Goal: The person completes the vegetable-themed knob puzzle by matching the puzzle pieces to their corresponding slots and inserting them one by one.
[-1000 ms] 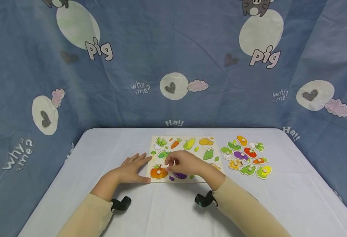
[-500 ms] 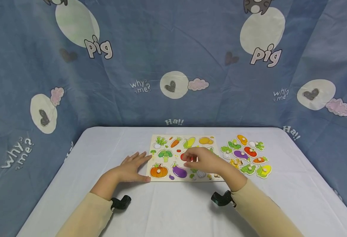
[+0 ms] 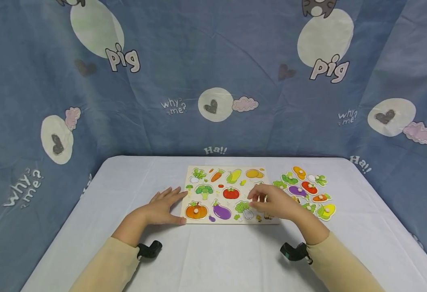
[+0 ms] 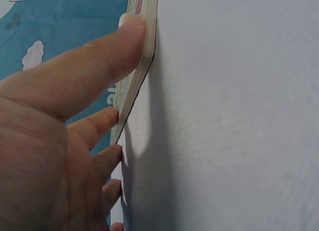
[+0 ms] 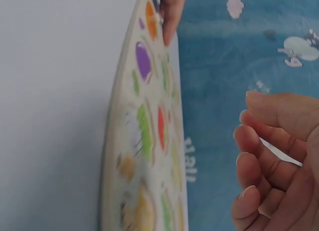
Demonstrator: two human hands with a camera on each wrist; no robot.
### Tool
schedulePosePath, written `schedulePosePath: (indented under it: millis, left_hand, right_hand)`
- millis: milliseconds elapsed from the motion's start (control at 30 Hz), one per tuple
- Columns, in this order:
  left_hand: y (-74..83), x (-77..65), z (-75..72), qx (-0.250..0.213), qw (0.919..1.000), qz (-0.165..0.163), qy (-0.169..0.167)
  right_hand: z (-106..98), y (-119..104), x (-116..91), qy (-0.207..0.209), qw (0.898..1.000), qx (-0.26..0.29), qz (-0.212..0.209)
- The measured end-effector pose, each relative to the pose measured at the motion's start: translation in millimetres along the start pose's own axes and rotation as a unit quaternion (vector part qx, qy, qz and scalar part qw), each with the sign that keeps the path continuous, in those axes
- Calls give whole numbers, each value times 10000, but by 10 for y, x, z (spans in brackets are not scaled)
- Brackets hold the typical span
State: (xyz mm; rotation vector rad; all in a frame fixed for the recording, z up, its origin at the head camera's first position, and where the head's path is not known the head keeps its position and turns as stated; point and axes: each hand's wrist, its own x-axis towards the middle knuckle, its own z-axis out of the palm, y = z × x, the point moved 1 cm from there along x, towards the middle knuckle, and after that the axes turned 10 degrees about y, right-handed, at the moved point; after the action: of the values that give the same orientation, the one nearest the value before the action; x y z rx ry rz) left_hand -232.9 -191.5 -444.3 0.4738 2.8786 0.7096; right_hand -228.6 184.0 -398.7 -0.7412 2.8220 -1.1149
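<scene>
A vegetable puzzle board [image 3: 213,184] lies on the table, printed with vegetable pictures. Its lower left spot holds a pumpkin piece [image 3: 196,211] with a small knob. My left hand [image 3: 165,209] is spread at the board's left edge; in the left wrist view the thumb [image 4: 112,54] touches the board's corner. Over the right part of the board hovers my right hand [image 3: 273,200], fingers loosely bent. Nothing is between its fingers [image 5: 246,168] in the right wrist view. It covers some of the board's right-hand pictures.
To the right of the board lie several loose knobbed pieces, among them an eggplant [image 3: 298,191], a tomato [image 3: 310,187], a carrot [image 3: 321,198] and a corn piece [image 3: 326,211]. A white cloth [image 3: 213,259] covers the table. Behind hangs a blue printed curtain [image 3: 213,48].
My right hand has moved right, from beside the pumpkin piece across the board to its right side, uncovering the broccoli, tomato and eggplant pictures. The left hand has stayed put.
</scene>
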Motion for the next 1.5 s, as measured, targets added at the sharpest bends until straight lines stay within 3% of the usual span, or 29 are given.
schedulePosePath:
  millis: [367, 633, 1100, 1267, 1500]
  left_hand:
    - [-9, 22, -1, 23, 10000, -28, -17]
    - [-20, 19, 3, 15, 10000, -21, 15]
    - [0, 8, -2, -19, 10000, -7, -14]
    - [-3, 6, 0, -25, 10000, -36, -2]
    - [-13, -5, 12, -6, 10000, -18, 25]
  right_hand:
    - [-115, 395, -227, 518, 9977, 78, 436]
    - [-217, 600, -283, 1070, 9920, -276, 616]
    - [-265, 930, -161, 1246, 9833, -124, 1321]
    - [-280, 980, -99, 1321, 9823, -194, 1317]
    - [-286, 1025, -14, 1324, 9753, -131, 1765]
